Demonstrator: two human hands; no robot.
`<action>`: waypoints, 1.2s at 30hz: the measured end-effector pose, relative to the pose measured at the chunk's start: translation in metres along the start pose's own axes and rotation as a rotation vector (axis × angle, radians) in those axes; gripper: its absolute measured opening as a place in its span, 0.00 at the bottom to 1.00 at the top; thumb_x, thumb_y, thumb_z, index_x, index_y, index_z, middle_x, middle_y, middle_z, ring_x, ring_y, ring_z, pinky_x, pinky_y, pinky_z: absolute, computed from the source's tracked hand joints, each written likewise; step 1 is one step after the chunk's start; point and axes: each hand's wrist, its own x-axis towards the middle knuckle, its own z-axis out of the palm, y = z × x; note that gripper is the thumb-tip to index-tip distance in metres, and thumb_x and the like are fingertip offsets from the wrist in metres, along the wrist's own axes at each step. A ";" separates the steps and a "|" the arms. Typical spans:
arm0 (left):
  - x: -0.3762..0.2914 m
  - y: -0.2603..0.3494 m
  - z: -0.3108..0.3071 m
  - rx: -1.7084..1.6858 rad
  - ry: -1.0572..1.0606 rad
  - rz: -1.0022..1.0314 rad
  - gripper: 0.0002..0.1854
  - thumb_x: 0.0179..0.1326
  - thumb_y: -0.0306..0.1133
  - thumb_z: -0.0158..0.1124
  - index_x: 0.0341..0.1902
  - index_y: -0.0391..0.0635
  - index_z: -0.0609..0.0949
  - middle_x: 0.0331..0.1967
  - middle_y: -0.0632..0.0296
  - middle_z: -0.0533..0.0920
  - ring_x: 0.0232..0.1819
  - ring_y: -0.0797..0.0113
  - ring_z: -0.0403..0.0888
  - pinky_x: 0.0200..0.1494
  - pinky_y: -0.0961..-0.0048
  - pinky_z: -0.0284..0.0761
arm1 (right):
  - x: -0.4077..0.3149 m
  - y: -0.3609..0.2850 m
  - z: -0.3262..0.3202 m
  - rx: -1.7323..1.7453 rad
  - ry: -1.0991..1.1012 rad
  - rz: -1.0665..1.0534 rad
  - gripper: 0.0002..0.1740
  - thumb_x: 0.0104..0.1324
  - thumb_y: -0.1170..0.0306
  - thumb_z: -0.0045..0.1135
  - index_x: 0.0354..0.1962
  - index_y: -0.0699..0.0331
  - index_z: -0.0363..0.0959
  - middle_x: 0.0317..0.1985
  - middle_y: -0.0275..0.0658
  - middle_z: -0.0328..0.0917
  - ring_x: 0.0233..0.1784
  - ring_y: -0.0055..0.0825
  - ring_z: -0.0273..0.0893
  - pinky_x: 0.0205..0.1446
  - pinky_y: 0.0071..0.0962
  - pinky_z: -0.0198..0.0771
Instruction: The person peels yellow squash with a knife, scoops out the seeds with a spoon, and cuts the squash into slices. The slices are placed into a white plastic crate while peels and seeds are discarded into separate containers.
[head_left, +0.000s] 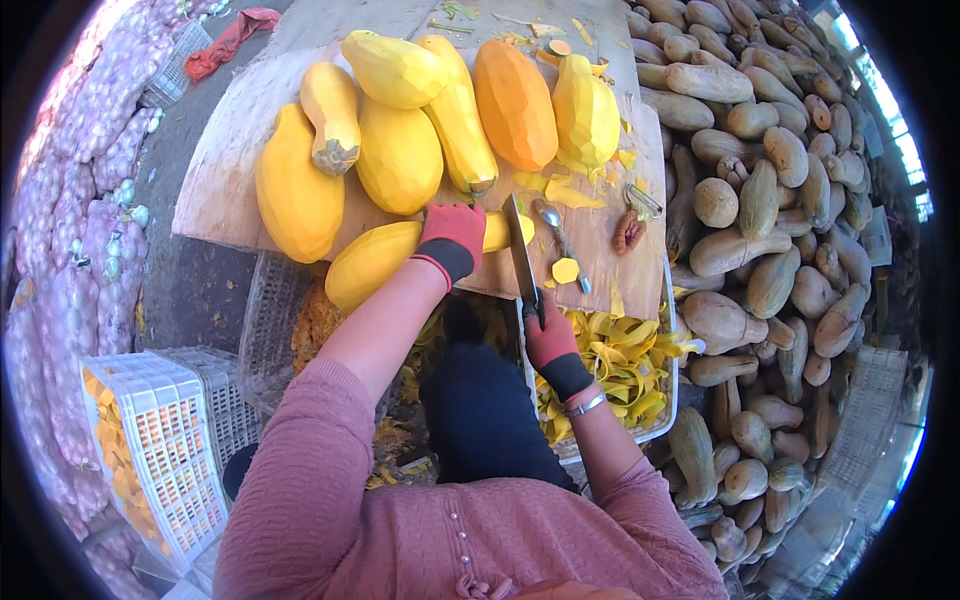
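My left hand (454, 238), in a red and black glove, grips the neck of a peeled yellow squash (375, 262) lying near the board's front edge. In my right hand (549, 337), gloved alike, is the handle of a kitchen knife (519, 244); its blade stands across the squash's neck close to the end. Just right of the blade lie a metal spoon (559, 236) and a cut round of squash (565, 271). Behind my left hand are several peeled squashes, among them an orange one (515, 105) and a small one with its stem end showing (331, 112).
The wooden board (217, 187) bears peel scraps and a peeler (643, 201). Below it, a white tub (670, 397) holds peels. A white crate (172, 450) of cut orange pieces stands left. Unpeeled squashes (727, 322) are heaped right; net sacks (67, 255) line the far left.
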 end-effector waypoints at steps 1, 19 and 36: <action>0.000 -0.001 0.002 -0.005 0.020 -0.005 0.22 0.55 0.35 0.65 0.55 0.44 0.78 0.46 0.51 0.86 0.49 0.52 0.86 0.55 0.51 0.74 | -0.008 -0.007 0.000 0.053 0.025 -0.020 0.30 0.73 0.65 0.52 0.68 0.69 0.62 0.50 0.65 0.80 0.56 0.62 0.78 0.58 0.49 0.73; -0.148 -0.107 0.013 -0.296 0.095 -0.326 0.62 0.37 0.54 0.85 0.79 0.75 0.61 0.78 0.53 0.57 0.74 0.38 0.58 0.62 0.31 0.69 | -0.009 -0.055 -0.023 -0.179 -0.120 -0.062 0.22 0.73 0.63 0.49 0.57 0.70 0.66 0.41 0.68 0.80 0.48 0.69 0.77 0.51 0.57 0.72; -0.170 -0.057 0.011 -0.370 0.022 -0.326 0.59 0.38 0.53 0.84 0.78 0.80 0.63 0.78 0.54 0.58 0.70 0.39 0.63 0.59 0.35 0.71 | 0.046 0.019 -0.015 -0.435 -0.157 -0.137 0.18 0.74 0.60 0.50 0.52 0.65 0.68 0.40 0.66 0.79 0.48 0.67 0.77 0.49 0.57 0.72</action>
